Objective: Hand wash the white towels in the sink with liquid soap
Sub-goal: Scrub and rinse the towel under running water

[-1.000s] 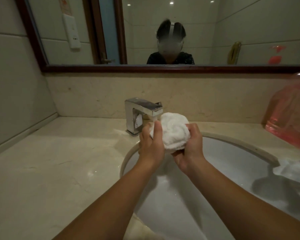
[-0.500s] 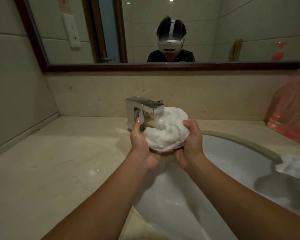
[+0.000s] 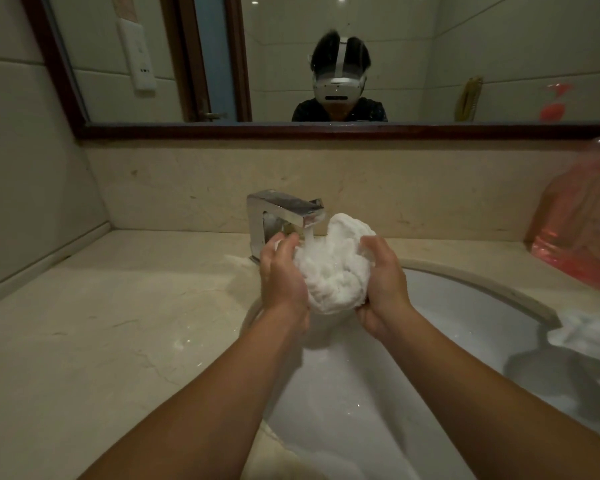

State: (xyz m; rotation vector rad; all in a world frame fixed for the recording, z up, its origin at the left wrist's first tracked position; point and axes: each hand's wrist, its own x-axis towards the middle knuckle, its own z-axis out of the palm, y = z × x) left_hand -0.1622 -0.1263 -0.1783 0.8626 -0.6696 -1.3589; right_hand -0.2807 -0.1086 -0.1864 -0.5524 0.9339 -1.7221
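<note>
- The left grip [image 3: 283, 275] was curled round the left side of a balled white towel [image 3: 333, 271], its fingers wrapped over the far edge.
- The right grip [image 3: 383, 282] clasped the towel's right side, with the palm partly under it.
- The towel was held between both grips above the rear of the white sink [image 3: 471, 306], just under the spout of the chrome faucet [image 3: 281, 211].
- A stream of water [image 3: 309, 237] ran from the spout onto the towel's top.
- A second white cloth [image 3: 589, 330] lay over the sink's right rim.
- A pink translucent plastic bag [image 3: 582, 230] stood on the beige counter [image 3: 118, 323] at the far right.
- A dark-framed mirror [image 3: 291, 46] hung above the backsplash.
</note>
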